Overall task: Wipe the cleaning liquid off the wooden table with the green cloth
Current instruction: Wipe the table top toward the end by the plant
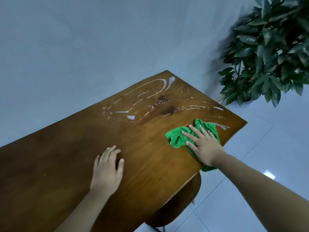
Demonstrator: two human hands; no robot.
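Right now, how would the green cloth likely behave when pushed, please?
The green cloth looks floppy, bunching in folds under the right hand. Pressed flat, it should slide easily on the smooth wooden table. Likely light.

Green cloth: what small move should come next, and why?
Probably slide the green cloth away under the flat right hand, over the white streak just beyond it by the wooden table edge; more cleaning liquid lies farther back.

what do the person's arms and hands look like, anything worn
Both are bare: the left hand and right hand wear no gloves, rings or watch; the left forearm and right forearm show no sleeve up to the frame edge. Nails look short, unpainted.
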